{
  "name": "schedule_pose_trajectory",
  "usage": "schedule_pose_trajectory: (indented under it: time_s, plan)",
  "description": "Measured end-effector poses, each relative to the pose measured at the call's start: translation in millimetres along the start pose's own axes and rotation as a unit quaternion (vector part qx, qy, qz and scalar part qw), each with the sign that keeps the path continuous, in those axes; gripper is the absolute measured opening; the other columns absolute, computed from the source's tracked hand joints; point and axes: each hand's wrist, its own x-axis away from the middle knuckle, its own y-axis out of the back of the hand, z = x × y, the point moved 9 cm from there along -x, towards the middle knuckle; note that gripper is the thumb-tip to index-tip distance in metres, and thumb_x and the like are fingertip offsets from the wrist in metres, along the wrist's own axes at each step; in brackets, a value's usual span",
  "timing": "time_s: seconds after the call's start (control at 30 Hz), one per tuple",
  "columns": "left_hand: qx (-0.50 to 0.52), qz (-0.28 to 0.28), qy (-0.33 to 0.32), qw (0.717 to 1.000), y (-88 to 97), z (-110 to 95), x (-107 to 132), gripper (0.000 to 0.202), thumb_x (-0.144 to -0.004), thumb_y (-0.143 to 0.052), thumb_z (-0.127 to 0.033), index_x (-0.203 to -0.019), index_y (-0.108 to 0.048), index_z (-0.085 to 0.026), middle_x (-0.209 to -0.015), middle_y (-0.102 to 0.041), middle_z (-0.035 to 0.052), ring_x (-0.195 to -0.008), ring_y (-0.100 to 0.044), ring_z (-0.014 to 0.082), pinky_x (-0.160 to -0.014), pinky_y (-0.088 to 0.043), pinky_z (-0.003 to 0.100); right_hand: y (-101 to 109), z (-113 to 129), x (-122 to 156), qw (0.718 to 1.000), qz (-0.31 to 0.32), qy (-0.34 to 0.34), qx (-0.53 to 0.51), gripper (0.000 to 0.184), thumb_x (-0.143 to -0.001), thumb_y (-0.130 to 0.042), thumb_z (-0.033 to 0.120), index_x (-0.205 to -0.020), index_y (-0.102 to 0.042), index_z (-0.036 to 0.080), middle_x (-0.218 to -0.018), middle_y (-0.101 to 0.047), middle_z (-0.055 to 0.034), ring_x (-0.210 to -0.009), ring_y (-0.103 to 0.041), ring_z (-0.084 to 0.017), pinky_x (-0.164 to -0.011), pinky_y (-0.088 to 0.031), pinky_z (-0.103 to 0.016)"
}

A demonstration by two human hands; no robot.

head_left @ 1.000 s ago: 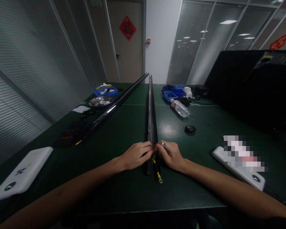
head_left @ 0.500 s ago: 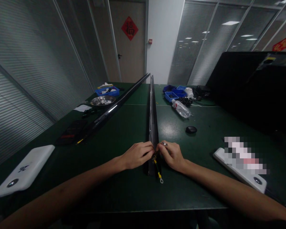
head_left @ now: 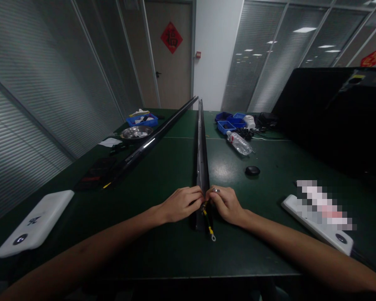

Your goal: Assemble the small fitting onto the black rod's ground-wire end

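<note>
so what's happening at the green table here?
A person works bare-handed on a long black rail lying lengthwise on the green table. The left hand pinches the rail's near end; the right hand pinches the short yellow-and-black wire there, whose ring terminal lies loose on the table. A second black strip lies untouched to the left.

a dark green table (head_left: 163, 251) fills the room's middle; a second long black strip (head_left: 144, 148) lies diagonally on its left half, with a flat black case (head_left: 94, 177) just beside its near end; a white device (head_left: 34, 223) lies at the near left corner and another white device (head_left: 319, 221) at the near right; a small black oval object (head_left: 252, 170) sits right of centre; farther back a clear plastic bottle (head_left: 239, 143) lies on its side near blue bins (head_left: 230, 121); a metal bowl (head_left: 136, 132) stands by a blue tray (head_left: 142, 120) on the far left; a red diamond decoration (head_left: 171, 37) hangs on the door (head_left: 172, 83).
</note>
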Motion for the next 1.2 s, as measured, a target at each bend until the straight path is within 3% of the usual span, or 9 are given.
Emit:
schedule_pose_trajectory:
  time_s: [1.2]
  plan:
    - [-0.009, -0.001, -0.006, 1.000, -0.3, 1.1, 0.2, 0.029, -0.107, -0.038, -0.024, -0.103, -0.066, -0.016, -0.103, -0.063, 0.0055, -0.094, -0.063, 0.0181, -0.086, -0.050, 0.030, 0.3, 0.7, -0.9, 1.000, -0.008, 0.001, 0.010, 0.032, -0.107, -0.041, 0.026, -0.083, -0.060, 0.017, -0.069, -0.057, -0.0011, -0.059, -0.054, -0.013, -0.059, -0.041, -0.025]
